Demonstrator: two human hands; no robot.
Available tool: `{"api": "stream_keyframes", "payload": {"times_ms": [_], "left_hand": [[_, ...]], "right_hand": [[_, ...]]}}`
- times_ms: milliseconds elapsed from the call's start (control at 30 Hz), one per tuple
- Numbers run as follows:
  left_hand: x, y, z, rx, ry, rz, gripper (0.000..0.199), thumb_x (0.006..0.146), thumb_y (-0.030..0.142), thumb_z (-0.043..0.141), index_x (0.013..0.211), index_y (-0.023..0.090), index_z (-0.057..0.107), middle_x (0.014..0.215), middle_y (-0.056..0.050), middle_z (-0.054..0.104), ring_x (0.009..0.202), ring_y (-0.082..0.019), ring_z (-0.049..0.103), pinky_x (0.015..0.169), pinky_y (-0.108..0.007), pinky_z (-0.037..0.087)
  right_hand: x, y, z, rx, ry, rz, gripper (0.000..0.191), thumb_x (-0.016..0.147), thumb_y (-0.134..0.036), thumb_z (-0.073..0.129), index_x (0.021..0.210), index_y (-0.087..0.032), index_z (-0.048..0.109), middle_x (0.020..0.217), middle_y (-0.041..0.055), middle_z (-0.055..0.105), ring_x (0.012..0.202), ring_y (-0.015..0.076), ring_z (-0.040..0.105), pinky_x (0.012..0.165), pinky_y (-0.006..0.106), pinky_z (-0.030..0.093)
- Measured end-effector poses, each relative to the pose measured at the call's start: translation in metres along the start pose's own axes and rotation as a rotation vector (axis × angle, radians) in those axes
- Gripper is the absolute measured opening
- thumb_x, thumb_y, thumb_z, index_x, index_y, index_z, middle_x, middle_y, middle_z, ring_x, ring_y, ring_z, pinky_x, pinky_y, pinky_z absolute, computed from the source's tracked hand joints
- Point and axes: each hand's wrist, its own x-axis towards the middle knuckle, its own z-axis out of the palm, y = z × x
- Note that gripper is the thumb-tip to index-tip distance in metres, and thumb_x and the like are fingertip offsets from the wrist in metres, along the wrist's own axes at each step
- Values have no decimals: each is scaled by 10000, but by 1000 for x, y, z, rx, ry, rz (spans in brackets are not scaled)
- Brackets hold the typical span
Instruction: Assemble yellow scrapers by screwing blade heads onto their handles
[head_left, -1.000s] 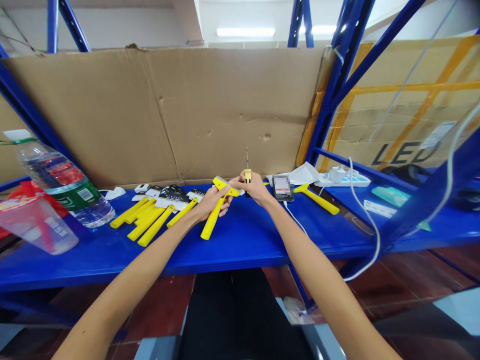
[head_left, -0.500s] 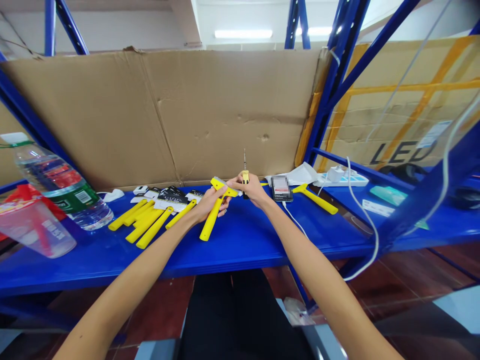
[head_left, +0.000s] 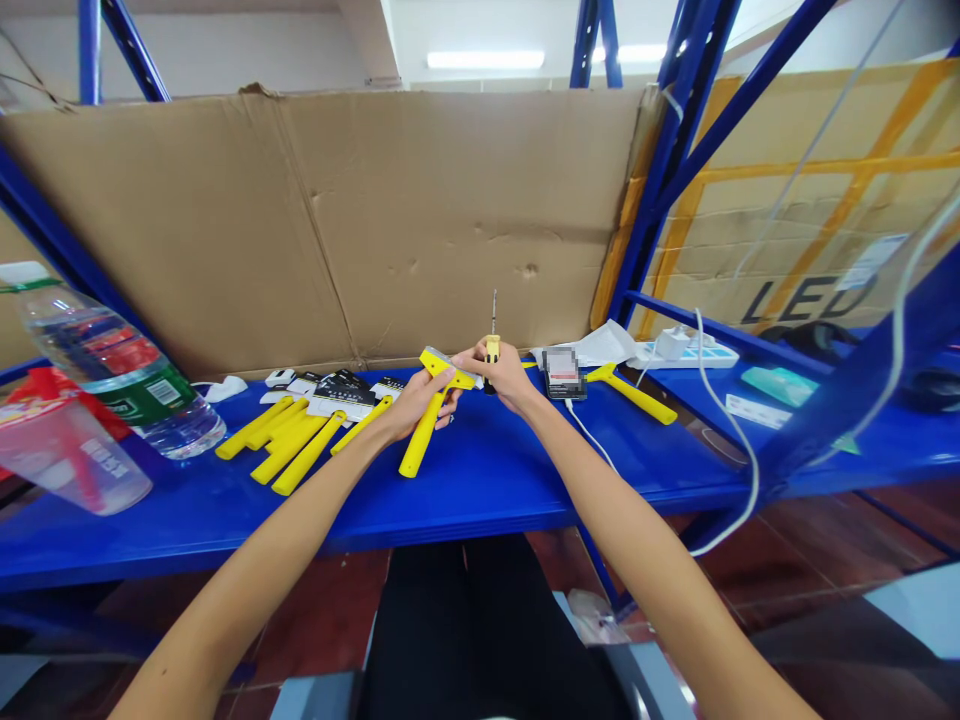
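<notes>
Right, your left hand [head_left: 418, 406] has its fingers [head_left: 439, 390] curled closed around the neck of a yellow scraper [head_left: 424, 440], just below its head. The scraper's long axis runs from the handle end at 7 o'clock up to the head at 1 o'clock, with the flat blade edge set crosswise at the top. Your right hand [head_left: 504, 378] is clamped around the short yellow grip of a screwdriver [head_left: 491, 350], whose thin shaft stands almost upright, tip at 12 o'clock. The scraper head sits just beside that grip, at 9 o'clock from it, so your right hand is the nearer one to the head, and its fingertips [head_left: 463, 362] reach to the head's right end, though you can't tell if they touch it. Both hands hover over the blue shelf [head_left: 465, 500]. A row of yellow scrapers [head_left: 289, 440] lies at your 10 o'clock, and one more scraper [head_left: 634, 397] lies at 2 o'clock, past a phone [head_left: 562, 375].
</notes>
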Motion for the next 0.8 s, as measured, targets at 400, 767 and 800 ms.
{"api": "stream_keyframes", "payload": {"times_ms": [400, 767, 800], "left_hand": [[-2, 4, 1, -12, -45, -12, 541, 957, 565, 812, 1323, 203, 646, 795, 12, 600, 524, -101, 507, 420, -208, 440], [2, -4, -5, -22, -65, -19, 468, 956, 558, 815, 1193, 187, 656, 830, 2, 579, 576, -108, 493, 426, -217, 490], [3, -6, -6, -31, -62, -24, 442, 949, 532, 827, 1160, 185, 653, 835, -2, 586, 581, -108, 495, 429, -219, 497]], "right_hand": [[-3, -6, 1, -48, -32, 3, 705, 607, -639, 988, 732, -257, 410, 770, -2, 685, 713, 166, 526, 643, 308, 391], [-2, -6, 3, -61, -50, -28, 652, 632, -617, 955, 779, -265, 426, 786, 8, 702, 770, 192, 633, 734, 328, 501], [-2, -4, 3, -72, -47, -27, 654, 638, -634, 942, 784, -265, 421, 788, 6, 702, 771, 190, 639, 742, 328, 509]]}}
